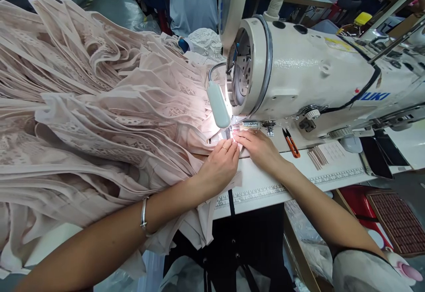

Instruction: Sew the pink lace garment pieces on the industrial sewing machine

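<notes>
My left hand (221, 164) has its fingers bent and pressed together on the edge of a pale pink lace garment (156, 101), just in front of the sewing machine's (292, 66) needle area. Close beside it, my right hand (258, 147) pinches the same cloth under the lamp's bright light. The fingertips of both hands almost meet. Glare and the small grey-green lamp (219, 105) partly hide the needle and presser foot. A large gathered pile of pink cloth spreads to the left, over the table edge and beneath my left forearm.
Orange thread snips (292, 145) lie right of my right hand, with several fabric strips (318, 157) farther right. A measuring scale (259, 194) runs along the table's front. A dark phone-like slab (376, 157) rests at the right. A person in blue (193, 2) is beyond the machine.
</notes>
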A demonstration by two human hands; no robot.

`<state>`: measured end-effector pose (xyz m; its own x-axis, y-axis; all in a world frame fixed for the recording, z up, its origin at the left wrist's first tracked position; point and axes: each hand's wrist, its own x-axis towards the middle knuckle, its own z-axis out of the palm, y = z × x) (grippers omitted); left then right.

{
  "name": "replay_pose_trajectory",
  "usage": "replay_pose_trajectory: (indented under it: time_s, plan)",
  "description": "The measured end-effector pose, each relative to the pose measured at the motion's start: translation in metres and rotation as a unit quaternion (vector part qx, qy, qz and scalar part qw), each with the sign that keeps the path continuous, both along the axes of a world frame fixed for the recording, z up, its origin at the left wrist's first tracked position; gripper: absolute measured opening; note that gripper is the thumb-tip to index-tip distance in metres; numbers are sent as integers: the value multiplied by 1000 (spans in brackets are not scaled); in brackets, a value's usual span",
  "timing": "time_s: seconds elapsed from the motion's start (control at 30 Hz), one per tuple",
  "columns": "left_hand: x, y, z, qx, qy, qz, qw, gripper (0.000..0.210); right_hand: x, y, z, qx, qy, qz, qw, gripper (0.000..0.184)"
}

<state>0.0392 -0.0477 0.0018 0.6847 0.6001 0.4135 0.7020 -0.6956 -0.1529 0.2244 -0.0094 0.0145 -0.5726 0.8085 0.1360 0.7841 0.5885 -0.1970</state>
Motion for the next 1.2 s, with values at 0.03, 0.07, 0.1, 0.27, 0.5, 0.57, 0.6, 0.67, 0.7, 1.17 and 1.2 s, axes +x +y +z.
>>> replay_pose_trajectory:
  time_s: [0.03, 0.07, 0.1, 0.27, 0.5, 0.57, 0.6, 0.67, 0.7, 1.17, 1.2]
  plan:
    - [0, 1, 1, 0, 4, -4, 1000, 39, 2, 2, -1, -9, 7, -1, 1000, 47]
    - [-1, 1, 2, -5, 8, -7, 1000, 39, 4, 3, -1, -16, 13, 0, 1000, 49]
    - [-2, 3, 3, -12, 11, -8, 1000, 40, 4, 4, -2, -19, 16, 0, 1000, 52]
    - [-4, 7, 4, -35, 10, -10, 999, 40, 4, 6, -4, -31, 17, -6, 999, 59]
    - [-7, 11, 4, -45, 14, -13, 999, 37, 6, 8, -2, -66, 10, -8, 998, 64]
    - [-8, 12, 4, -52, 11, -20, 998, 36, 5, 8, -1, -72, 9, -20, 997, 63]
    - [-9, 13, 4, -57, 9, -19, 998, 35, 4, 8, -1, -72, 9, -27, 997, 61]
    - [-9, 13, 5, -67, 7, -13, 998, 35, 1, 8, -1, -67, 9, -34, 997, 56]
    - [-10, 13, 5, -70, 6, -9, 998, 35, 0, 8, -1, -63, 10, -35, 997, 54]
    - [-11, 17, 1, -78, 3, 1, 997, 40, -3, 12, -5, -37, 16, -34, 999, 43]
    - [-11, 18, 1, -80, 0, 2, 997, 40, -3, 12, -5, -40, 11, -38, 998, 43]
